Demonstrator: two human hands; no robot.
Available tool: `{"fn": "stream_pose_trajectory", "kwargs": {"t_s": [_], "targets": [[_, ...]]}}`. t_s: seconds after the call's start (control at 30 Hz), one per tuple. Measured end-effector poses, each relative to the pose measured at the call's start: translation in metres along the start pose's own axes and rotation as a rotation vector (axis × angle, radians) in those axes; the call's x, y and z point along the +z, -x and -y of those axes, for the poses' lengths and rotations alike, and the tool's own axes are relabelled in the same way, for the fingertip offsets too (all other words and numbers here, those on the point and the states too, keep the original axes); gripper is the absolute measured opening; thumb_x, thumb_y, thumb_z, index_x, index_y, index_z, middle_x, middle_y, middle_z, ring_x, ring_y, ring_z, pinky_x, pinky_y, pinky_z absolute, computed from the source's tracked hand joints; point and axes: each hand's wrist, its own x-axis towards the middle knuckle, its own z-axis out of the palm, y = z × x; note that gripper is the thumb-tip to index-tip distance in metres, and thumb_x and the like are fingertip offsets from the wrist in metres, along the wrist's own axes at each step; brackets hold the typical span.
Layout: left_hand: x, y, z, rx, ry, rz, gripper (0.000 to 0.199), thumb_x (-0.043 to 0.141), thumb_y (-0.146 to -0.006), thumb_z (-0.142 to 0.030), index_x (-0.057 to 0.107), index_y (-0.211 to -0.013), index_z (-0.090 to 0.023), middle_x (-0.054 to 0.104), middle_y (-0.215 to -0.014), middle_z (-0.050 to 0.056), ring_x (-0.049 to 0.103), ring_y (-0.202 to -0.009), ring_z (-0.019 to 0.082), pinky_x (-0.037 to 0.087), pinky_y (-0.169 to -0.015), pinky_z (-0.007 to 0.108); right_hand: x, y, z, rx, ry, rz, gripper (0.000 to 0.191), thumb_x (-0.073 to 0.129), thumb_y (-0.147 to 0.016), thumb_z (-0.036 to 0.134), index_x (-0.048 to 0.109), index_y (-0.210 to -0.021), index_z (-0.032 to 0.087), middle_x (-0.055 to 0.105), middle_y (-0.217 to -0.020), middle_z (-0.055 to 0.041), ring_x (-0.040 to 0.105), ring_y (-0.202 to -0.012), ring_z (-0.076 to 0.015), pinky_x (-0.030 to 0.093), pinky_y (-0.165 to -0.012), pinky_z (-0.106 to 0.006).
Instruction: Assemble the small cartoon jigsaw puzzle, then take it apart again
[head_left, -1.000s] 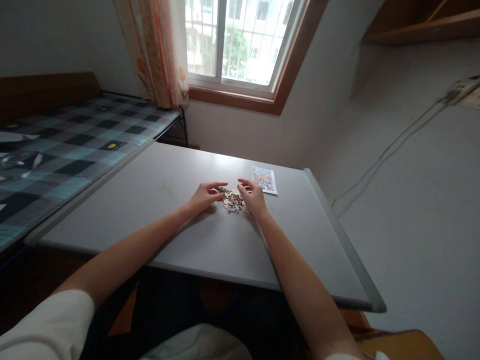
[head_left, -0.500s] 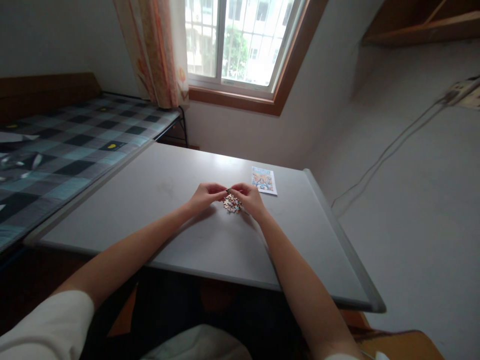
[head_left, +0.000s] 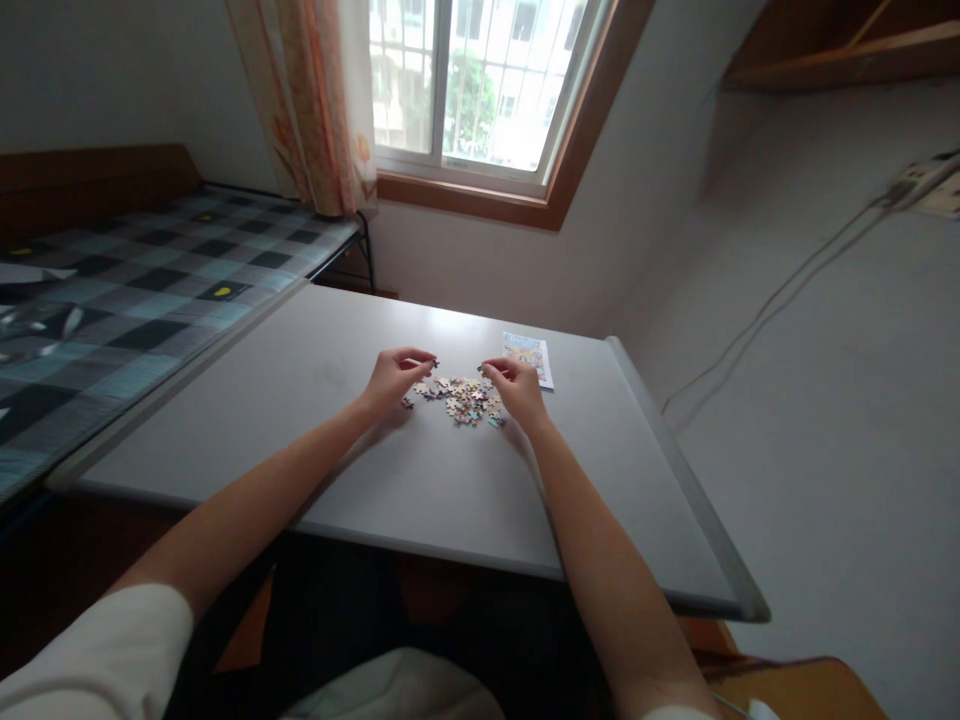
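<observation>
A loose pile of small jigsaw puzzle pieces (head_left: pixel 469 400) lies on the grey table (head_left: pixel 450 490). My left hand (head_left: pixel 397 378), at the pile's left side, pinches a small dark puzzle piece (head_left: pixel 436 364) between thumb and fingertips. On the other side, my right hand (head_left: pixel 514 386) holds another puzzle piece (head_left: pixel 482 369) in a pinch, raised a little over the pile's back right. The two hands are apart, with the pile between and below them. Behind my right hand lies a printed picture card (head_left: pixel 534 355), its lower left part hidden by the hand.
A bed with a checked cover (head_left: pixel 187 270) stands along the table's left side. Beyond the table are a window (head_left: pixel 480 90) and a curtain (head_left: pixel 322 110). A cable (head_left: pixel 780 285) hangs down the right wall, and a wooden shelf (head_left: pixel 847 75) is mounted above.
My hands have moved apart from where they met over the pile, the left going left and the right slightly right. More of the puzzle pieces show between them now.
</observation>
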Motion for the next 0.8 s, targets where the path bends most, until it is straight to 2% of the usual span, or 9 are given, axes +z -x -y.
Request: {"fn": "stream_pose_trajectory", "kwargs": {"t_s": [0.07,0.13,0.27,0.37,0.43,0.57,0.67,0.8], "targets": [[-0.004,-0.003,0.002,0.03,-0.091,-0.018,0.032,0.074,-0.067,-0.039,0.073,-0.084,-0.013,0.072,-0.079,0.009,0.066,-0.066,0.017,0.051,-0.061,0.028,-0.005,-0.003,-0.003,-0.002,0.024,-0.048,0.028,0.061,-0.075,0.038,0.073,-0.083,0.015,0.071,-0.075,-0.007,0.063,-0.066,-0.0167,0.05,-0.065,-0.03],[-0.007,-0.005,0.007,0.052,-0.177,0.022,0.031,0.072,-0.068,-0.038,0.073,-0.087,-0.013,0.073,-0.08,0.009,0.066,-0.069,0.018,0.052,-0.063,0.029,-0.009,-0.005,-0.007,-0.002,0.036,-0.046,0.027,0.061,-0.077,0.038,0.073,-0.084,0.015,0.072,-0.078,-0.0075,0.064,-0.068,-0.0169,0.051,-0.066,-0.03],[-0.014,-0.007,0.015,0.187,-0.442,0.205,0.026,0.07,-0.071,-0.034,0.074,-0.09,-0.017,0.072,-0.094,0.008,0.066,-0.085,0.02,0.05,-0.078,0.031,-0.018,-0.005,-0.013,0.03,0.188,0.103,0.022,0.064,-0.076,0.031,0.072,-0.09,0.016,0.072,-0.085,-0.0067,0.063,-0.068,-0.0148,0.049,-0.067,-0.029],[-0.027,-0.012,0.012,0.262,-0.609,0.281,0.025,0.07,-0.07,-0.037,0.074,-0.087,-0.019,0.069,-0.093,0.007,0.062,-0.082,0.019,0.047,-0.075,0.028,-0.031,-0.003,-0.014,0.073,0.429,0.247,0.016,0.072,-0.072,0.032,0.071,-0.076,0.016,0.069,-0.072,-0.0044,0.059,-0.063,-0.0137,0.045,-0.061,-0.026],[-0.038,-0.016,0.006,0.194,-0.697,0.331,0.027,0.071,-0.068,-0.044,0.073,-0.077,-0.018,0.066,-0.081,0.005,0.059,-0.072,0.017,0.044,-0.065,0.026,-0.04,-0.002,-0.014,0.148,0.52,0.355,0.021,0.075,-0.069,0.036,0.069,-0.068,0.016,0.066,-0.064,-0.0028,0.055,-0.056,-0.0126,0.04,-0.054,-0.024],[-0.054,-0.018,-0.003,0.002,-0.757,0.548,0.033,0.076,-0.06,-0.048,0.069,-0.071,-0.019,0.064,-0.068,0.002,0.057,-0.062,0.016,0.037,-0.054,0.023,-0.049,0.001,-0.011,0.234,0.554,0.48,0.021,0.081,-0.06,0.033,0.067,-0.062,0.017,0.064,-0.058,-0.001,0.052,-0.051,-0.0113,0.035,-0.048,-0.023],[-0.054,-0.015,-0.006,-0.031,-0.771,0.614,0.028,0.077,-0.057,-0.043,0.069,-0.07,-0.02,0.063,-0.064,0.0,0.056,-0.059,0.015,0.036,-0.052,0.023,-0.047,0.002,-0.01,0.224,0.502,0.513,0.016,0.08,-0.057,0.027,0.068,-0.06,0.017,0.063,-0.054,0.0004,0.052,-0.049,-0.0113,0.034,-0.046,-0.022],[-0.049,-0.011,-0.008,-0.031,-0.699,0.665,0.023,0.072,-0.061,-0.04,0.069,-0.071,-0.02,0.064,-0.064,0.001,0.056,-0.059,0.015,0.035,-0.051,0.022,-0.044,0.004,-0.008,0.209,0.43,0.557,0.01,0.077,-0.058,0.021,0.067,-0.058,0.017,0.062,-0.053,0.0011,0.052,-0.05,-0.0109,0.034,-0.045,-0.021]]}}
